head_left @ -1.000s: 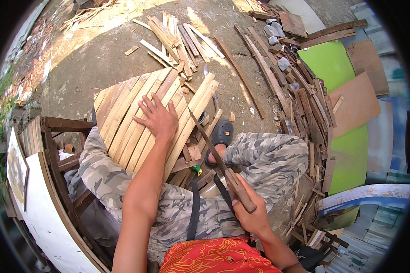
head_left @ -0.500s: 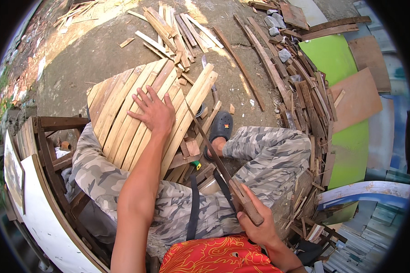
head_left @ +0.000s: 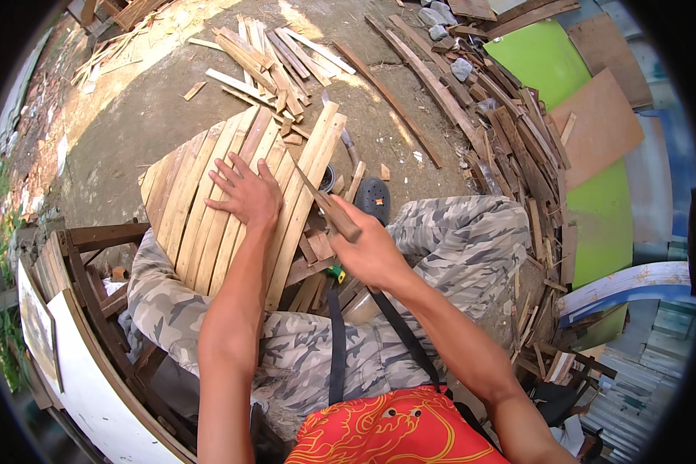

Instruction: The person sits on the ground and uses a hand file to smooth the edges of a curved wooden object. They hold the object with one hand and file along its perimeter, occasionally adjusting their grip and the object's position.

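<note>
Across my left thigh lies a slatted panel [head_left: 184,203] of pale wooden strips set side by side, with rounded outer ends. My left hand [head_left: 247,192] rests flat on the slats, fingers spread. Wrapped round the wooden handle of a handsaw [head_left: 340,218] is my right hand [head_left: 375,251], just to the right of the panel. The narrow dark blade points away from me, its tip by the longer slats at the panel's right side. Whether the teeth touch the wood I cannot tell. A green and yellow tool end [head_left: 336,272] shows below the panel.
Loose offcuts [head_left: 267,66] lie in a heap ahead on the dirt ground. Old boards [head_left: 510,155] and stones are stacked along the right, beside green sheets [head_left: 537,62]. To my left stands a wooden frame [head_left: 93,236] with a white panel. My dark clog [head_left: 373,199] is beyond the saw.
My right hand has pushed the saw forward and to the left, up close to the panel. The left hand stays flat on the slats. The whole view has shifted slightly.
</note>
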Demonstrator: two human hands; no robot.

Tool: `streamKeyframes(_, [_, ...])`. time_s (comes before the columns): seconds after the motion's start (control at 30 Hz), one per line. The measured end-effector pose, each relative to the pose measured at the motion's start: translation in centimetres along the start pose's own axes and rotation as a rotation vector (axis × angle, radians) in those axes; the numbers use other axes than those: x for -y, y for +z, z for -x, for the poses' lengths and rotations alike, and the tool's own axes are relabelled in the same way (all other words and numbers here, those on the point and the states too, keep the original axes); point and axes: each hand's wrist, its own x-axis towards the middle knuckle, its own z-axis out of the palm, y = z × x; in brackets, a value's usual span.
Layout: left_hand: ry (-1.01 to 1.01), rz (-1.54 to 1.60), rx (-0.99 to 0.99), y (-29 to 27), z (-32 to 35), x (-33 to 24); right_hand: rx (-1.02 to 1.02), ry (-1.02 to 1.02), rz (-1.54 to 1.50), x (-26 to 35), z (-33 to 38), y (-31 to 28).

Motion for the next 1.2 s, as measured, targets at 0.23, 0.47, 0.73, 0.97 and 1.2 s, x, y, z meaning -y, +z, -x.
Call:
streamKeyframes(0.23, [-0.009,-0.033,0.001,-0.2,0.3,-0.3,-0.085,-0.068,-0.001,0.9,6.5,-1.8])
streamKeyframes(0.47, [-0.006,-0.039,0.001,0.1,-0.1,-0.1,0.088,0.217,-0.051,3.1,-12.9,0.8])
streamKeyframes(0.73, [0.004,-0.049,0.013,0.2,0.7,-0.2,-0.046,-0.097,-0.050,0.8,9.5,-2.3])
streamKeyframes(0.97, [-0.006,-0.025,0.017,0.1,0.1,-0.3,0.053,0.135,-0.109,1.2,-6.3,-0.2])
streamKeyframes(1.2, [0.001,-0.043,-0.004,-0.3,-0.4,-0.8,-0.052,0.031,0.000,-0.1,-5.0,1.7])
